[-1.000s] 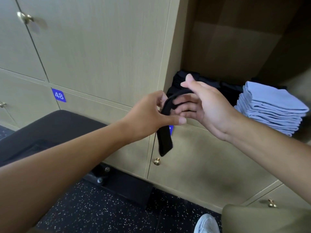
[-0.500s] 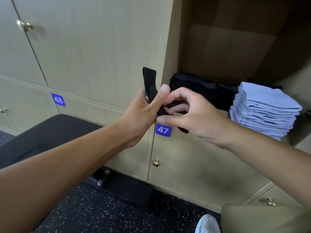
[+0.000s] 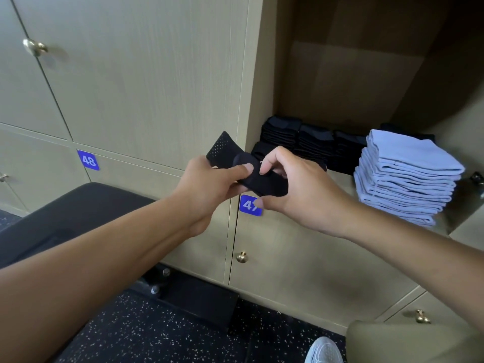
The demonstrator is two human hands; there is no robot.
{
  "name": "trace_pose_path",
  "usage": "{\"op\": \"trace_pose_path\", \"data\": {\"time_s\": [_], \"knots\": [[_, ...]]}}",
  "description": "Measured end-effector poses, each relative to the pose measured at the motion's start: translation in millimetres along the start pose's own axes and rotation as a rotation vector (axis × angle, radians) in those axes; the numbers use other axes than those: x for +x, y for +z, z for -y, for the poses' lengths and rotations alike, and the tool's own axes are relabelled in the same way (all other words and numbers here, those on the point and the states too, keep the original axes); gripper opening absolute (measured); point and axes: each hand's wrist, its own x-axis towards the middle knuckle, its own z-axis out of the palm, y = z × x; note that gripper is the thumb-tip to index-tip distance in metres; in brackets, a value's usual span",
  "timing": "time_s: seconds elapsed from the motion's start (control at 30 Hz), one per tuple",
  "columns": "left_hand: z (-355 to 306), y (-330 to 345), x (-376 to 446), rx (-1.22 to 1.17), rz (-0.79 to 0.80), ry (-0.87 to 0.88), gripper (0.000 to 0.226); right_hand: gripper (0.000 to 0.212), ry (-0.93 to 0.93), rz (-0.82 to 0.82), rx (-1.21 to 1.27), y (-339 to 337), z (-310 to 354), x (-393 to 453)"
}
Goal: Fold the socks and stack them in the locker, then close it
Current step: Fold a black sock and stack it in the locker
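Both hands are pinching a black sock (image 3: pixel 248 174) in mid-air, just outside the open locker (image 3: pixel 353 74). The left hand (image 3: pixel 209 184) is clamping the perforated end at nine o'clock; the right hand (image 3: pixel 296 187) is curling round the end at three. Light and limp, the sock is likely needing a hold at both ends to keep the fold flat.
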Motion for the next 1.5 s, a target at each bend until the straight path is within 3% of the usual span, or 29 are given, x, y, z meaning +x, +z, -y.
{"op": "trace_pose_path", "data": {"time_s": [0.4, 0.53, 0.63, 0.83, 1.2, 1.5], "knots": [[0, 0, 1, -0.033, 0.035, -0.027, 0.029, 0.039, -0.059, -0.044, -0.116, -13, 0, 14], [0, -9, 3, 0.52, -0.029, 0.216, 0.023, 0.04, -0.011, -0.011, -0.228, -39, -19, 33], [-1, -16, 1, 0.869, 0.037, 0.352, 0.021, 0.04, 0.049, -0.013, -0.251, -52, -37, 46], [4, -33, 7, 1.165, 0.158, 0.375, 0.017, 0.041, 0.103, 0.0, -0.258, -64, -55, 80], [7, -50, 11, 1.24, 0.207, 0.328, 0.017, 0.042, 0.148, 0.261, -0.371, -51, -88, 113], [13, -56, 11, 1.196, 0.239, 0.293, 0.015, 0.046, 0.147, 0.297, -0.314, -39, -100, 114]]}}
